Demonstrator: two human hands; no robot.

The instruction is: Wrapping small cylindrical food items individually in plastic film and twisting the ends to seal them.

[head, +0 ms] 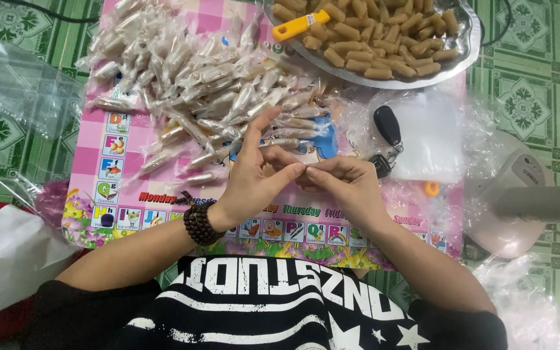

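Left hand (pixel 254 178) and right hand (pixel 345 181): 2 grips clamped on 1 clear wrapper (pixel 304 170) at mat's (pixel 92 149) near edge. Twist ends tight, evenly.

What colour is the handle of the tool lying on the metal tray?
Yellow: the plastic tool handle on the round metal tray, head view.

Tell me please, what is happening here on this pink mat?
A person sits over a pink mat. The left hand and right hand meet at the fingertips, pinching a small clear-wrapped piece between them. A heap of wrapped pieces lies beyond, and a metal tray holds unwrapped brown rolls.
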